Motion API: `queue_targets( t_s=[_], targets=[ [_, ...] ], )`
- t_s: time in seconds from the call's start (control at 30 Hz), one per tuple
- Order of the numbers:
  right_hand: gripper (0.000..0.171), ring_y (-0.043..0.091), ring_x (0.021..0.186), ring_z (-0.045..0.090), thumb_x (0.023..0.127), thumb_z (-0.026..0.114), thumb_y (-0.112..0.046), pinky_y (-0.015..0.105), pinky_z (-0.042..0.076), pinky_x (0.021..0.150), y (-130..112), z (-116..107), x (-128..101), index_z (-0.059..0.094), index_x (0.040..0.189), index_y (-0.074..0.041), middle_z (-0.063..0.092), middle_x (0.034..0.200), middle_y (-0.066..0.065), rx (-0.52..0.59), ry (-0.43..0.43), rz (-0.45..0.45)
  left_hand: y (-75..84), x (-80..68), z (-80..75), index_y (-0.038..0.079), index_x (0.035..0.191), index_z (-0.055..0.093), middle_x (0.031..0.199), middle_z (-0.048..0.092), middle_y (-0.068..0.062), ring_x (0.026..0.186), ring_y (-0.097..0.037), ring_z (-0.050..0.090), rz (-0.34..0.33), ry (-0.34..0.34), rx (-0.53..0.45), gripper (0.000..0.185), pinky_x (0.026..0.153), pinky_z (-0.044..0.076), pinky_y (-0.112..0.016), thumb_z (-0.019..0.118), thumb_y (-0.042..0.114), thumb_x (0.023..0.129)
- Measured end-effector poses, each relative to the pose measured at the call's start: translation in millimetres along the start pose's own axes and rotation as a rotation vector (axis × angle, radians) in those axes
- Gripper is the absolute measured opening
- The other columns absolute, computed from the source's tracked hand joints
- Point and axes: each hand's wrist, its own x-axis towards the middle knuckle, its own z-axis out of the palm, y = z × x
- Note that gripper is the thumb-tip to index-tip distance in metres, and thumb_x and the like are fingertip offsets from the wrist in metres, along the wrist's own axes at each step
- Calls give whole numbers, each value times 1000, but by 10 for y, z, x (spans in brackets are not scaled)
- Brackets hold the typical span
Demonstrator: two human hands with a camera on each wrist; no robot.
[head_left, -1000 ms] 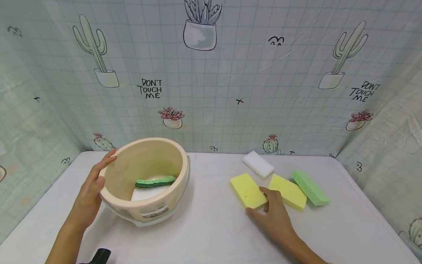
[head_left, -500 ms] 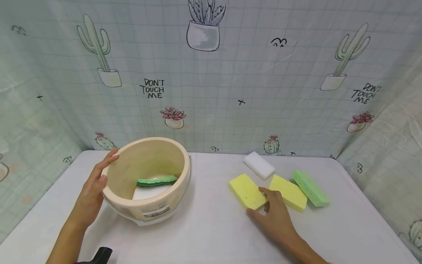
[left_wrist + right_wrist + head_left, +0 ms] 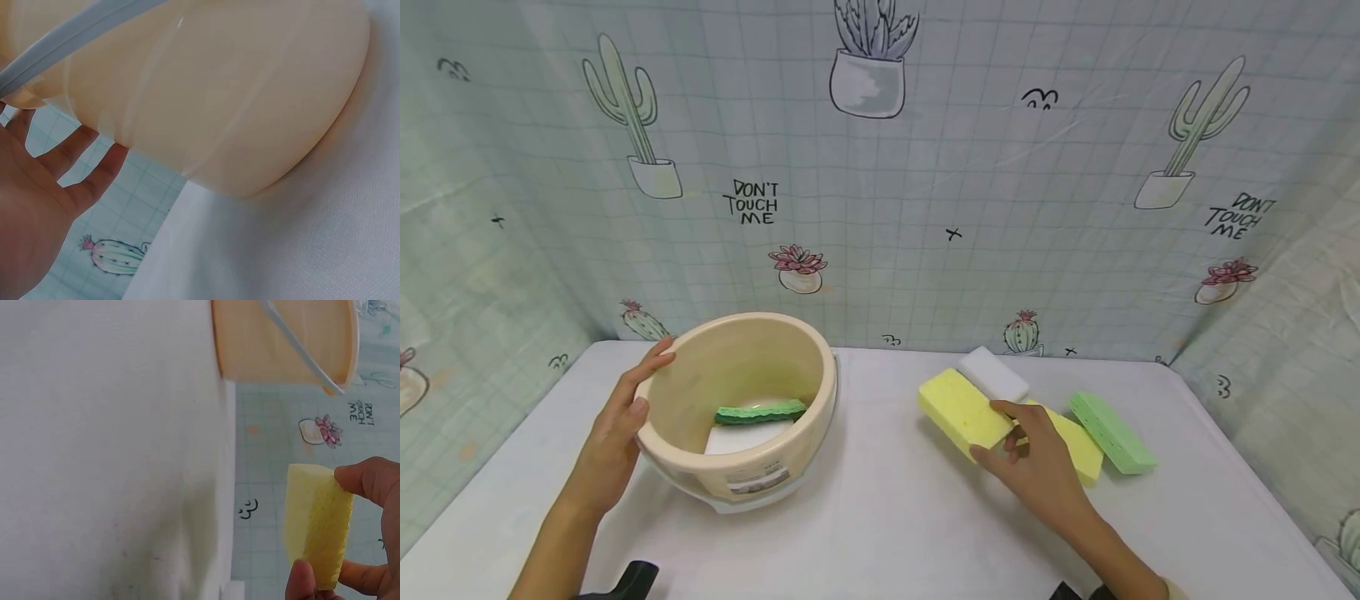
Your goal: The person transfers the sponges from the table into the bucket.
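Observation:
My left hand (image 3: 606, 446) rests on the left side of a cream bucket (image 3: 730, 475), fingers spread and fairly straight at its rim and outer wall. In the left wrist view the fingertips (image 3: 114, 159) touch the bucket's side. Inside the bucket lie a green scrubbing sponge (image 3: 760, 412) and a white block (image 3: 748, 437). My right hand (image 3: 1037, 467) pinches a yellow sponge (image 3: 964, 410) between thumb and fingers. This sponge is tilted and lifted off the white table, as the right wrist view shows with the sponge (image 3: 315, 525) against the backdrop.
Behind the held sponge lie a white sponge block (image 3: 996, 375), a second yellow sponge (image 3: 1082, 450) partly hidden by my hand, and a light green sponge (image 3: 1112, 432). A cactus-print cloth (image 3: 895, 192) walls the table (image 3: 880, 517) at the back and sides.
The yellow sponge in my right hand has risen off the table, its far end now overlapping the white block. My left hand stays at the bucket; the view has shifted slightly.

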Motion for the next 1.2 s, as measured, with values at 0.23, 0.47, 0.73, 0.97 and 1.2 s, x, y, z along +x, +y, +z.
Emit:
queue_targets(
  t_s=[0.23, 0.47, 0.73, 0.97, 1.2],
  targets=[
    [57, 15, 78, 54, 79, 79, -30, 28, 51, 68, -191, -72, 125, 54, 127, -14, 48, 110, 2, 3, 6, -102, 8, -2, 5, 8, 149, 29, 160, 10, -2, 144, -17, 5, -7, -2, 9, 48, 102, 25, -13, 26, 13, 102],
    [53, 18, 82, 55, 79, 80, -23, 28, 53, 69, -395, -147, 218, 55, 126, -16, 49, 113, -1, 51, -6, -194, 1, 9, 2, 9, 149, 29, 160, 10, -2, 144, -17, 5, -4, -2, 12, 48, 102, 25, -13, 26, 13, 102],
    [50, 15, 86, 56, 79, 80, -19, 27, 53, 72, -659, -203, 341, 58, 124, -18, 52, 118, -5, 177, -59, -270, -17, -5, -1, 8, 149, 28, 160, 10, -3, 144, -18, 6, 3, -6, 11, 48, 102, 26, -13, 25, 13, 102],
    [46, 13, 85, 59, 79, 79, -17, 27, 53, 78, -924, -176, 408, 59, 120, -17, 52, 117, -3, 241, -128, -295, -23, -17, -2, 8, 149, 28, 160, 9, -3, 144, -18, 8, 2, -7, 17, 48, 102, 27, -14, 25, 13, 102],
    [46, 13, 85, 60, 77, 80, -14, 27, 53, 79, -1165, -47, 488, 60, 119, -15, 54, 116, -1, 259, -174, -348, -16, -2, 0, 8, 149, 29, 160, 10, -3, 144, -18, 6, 3, -1, 22, 48, 102, 27, -13, 25, 13, 102]
  ],
)
